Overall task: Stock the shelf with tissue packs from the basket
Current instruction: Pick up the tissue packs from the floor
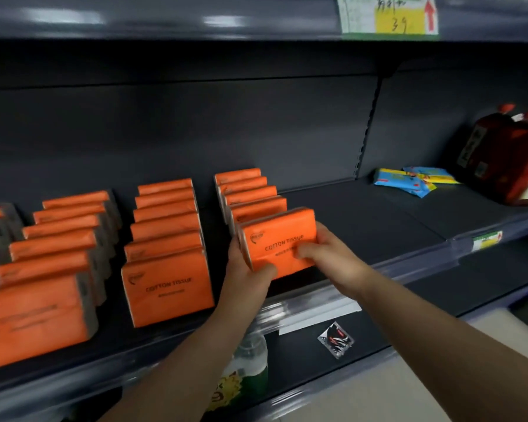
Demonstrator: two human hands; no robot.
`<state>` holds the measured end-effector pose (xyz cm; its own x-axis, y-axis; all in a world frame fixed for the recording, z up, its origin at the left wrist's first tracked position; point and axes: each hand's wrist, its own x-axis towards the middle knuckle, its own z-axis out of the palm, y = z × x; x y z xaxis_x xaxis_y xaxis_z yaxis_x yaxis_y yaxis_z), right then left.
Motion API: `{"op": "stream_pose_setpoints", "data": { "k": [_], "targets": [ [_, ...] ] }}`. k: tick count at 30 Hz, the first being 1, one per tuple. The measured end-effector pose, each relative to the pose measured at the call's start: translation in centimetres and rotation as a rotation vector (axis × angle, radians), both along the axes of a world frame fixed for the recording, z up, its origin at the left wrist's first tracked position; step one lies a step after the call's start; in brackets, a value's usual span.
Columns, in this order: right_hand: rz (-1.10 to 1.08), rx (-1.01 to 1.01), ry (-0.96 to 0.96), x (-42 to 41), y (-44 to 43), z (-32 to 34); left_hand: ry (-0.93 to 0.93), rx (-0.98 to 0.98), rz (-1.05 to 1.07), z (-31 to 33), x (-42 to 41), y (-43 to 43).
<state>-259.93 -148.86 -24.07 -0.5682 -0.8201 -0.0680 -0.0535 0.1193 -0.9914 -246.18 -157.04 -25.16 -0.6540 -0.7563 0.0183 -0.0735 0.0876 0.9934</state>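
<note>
At front of rightmost row on shelf (363, 229): orange tissue pack (279, 239), standing on long edge, printed face outward, leaning against pack behind. Pinched by left hand (244, 269) at lower left corner, thumb on front face, fingers hidden behind left edge. Pinched by right hand (326, 254) at right edge, thumb on front, fingers curled round side. Looks light, soft, squashy under glossy film; probably slippery, not fragile. Best held by short ends, thumb front, fingers back, gentle squeeze. Further left, rows of packs (168, 287). Basket not in view.
</note>
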Motion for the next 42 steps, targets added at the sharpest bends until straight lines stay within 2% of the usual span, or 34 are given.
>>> {"op": "stream_pose_setpoints", "data": {
  "k": [12, 17, 28, 42],
  "targets": [
    [-0.062, 0.012, -0.056, 0.8, -1.8, -1.5, -0.002, 0.036, 0.058, -1.6, -0.7, -1.4],
    [-0.081, -0.024, -0.063, 1.3, -1.5, -1.8, 0.043, -0.012, 0.046, -1.6, -0.9, -1.4],
    [-0.154, -0.052, 0.027, 1.1, -2.3, -2.2, 0.071, -0.075, 0.061, -2.5, -1.9, -1.9],
    [-0.084, -0.085, 0.173, 0.0, -2.2, -3.5, 0.011, -0.165, 0.128, -3.2, -1.9, -1.9]
  ]
}}
